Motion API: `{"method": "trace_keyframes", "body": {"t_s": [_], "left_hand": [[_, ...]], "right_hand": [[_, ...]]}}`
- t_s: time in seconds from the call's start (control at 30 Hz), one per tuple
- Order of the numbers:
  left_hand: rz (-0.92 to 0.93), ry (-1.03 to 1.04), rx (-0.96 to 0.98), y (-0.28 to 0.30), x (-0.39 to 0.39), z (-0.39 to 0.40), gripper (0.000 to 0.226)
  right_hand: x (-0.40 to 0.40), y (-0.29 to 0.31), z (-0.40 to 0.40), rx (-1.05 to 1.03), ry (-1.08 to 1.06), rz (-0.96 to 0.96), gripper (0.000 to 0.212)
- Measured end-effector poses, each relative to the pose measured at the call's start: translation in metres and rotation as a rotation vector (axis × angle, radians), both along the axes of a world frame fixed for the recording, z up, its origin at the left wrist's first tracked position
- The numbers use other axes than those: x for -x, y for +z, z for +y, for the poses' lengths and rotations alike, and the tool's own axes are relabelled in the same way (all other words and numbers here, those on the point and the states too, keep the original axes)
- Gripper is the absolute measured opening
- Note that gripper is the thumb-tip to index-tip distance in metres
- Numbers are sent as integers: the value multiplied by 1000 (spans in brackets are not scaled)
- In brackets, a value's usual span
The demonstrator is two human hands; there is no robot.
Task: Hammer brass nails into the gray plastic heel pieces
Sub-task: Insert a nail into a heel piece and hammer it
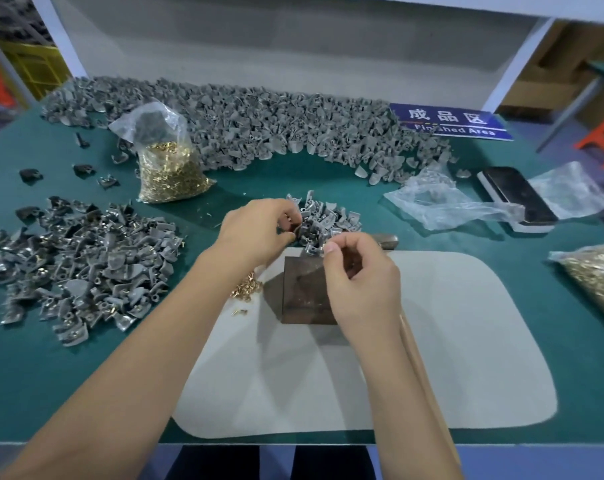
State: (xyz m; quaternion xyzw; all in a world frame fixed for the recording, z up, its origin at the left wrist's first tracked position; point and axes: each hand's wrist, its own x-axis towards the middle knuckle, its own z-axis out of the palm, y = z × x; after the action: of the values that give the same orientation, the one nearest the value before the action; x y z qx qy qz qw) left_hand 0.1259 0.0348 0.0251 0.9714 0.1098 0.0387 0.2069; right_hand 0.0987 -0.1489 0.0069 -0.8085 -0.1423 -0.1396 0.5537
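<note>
Left hand pinches a gray heel piece at the small pile. Right hand curled over the metal block; contents unclear.

Green table: gray mat at near edge, heel pieces along far edge, nail bag far left.

A green-topped workbench fills the foreground, a pale gray mat laid across its near half. Beyond it a white shelf frame rises on slanted posts before a plain gray wall. A blue "Finished Area" sign rests at the bench's far right. Yellow racking stands at far left, an orange stool at far right.
</note>
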Motion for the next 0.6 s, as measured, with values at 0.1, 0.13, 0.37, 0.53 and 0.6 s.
{"method": "trace_keyframes", "body": {"t_s": [0.1, 0.13, 0.37, 0.53, 0.6], "left_hand": [[-22, -2, -61, -1, -4, -1, 20], [-33, 5, -66, -2, -4, -3, 19], [-110, -14, 80, -5, 23, -9, 35], [-262, -25, 585, 2, 50, -19, 32], [-303, 12, 1066, 8, 61, -31, 29]], "right_hand": [[0, 1, 1, -2, 2, 13, 7], [0, 1, 1, -3, -2, 18, 7], [1, 8, -3, -37, 27, 67, 18], [1, 11, -5, -77, 34, 85, 14], [2, 10, -5, -48, 48, 105, 11]]}}
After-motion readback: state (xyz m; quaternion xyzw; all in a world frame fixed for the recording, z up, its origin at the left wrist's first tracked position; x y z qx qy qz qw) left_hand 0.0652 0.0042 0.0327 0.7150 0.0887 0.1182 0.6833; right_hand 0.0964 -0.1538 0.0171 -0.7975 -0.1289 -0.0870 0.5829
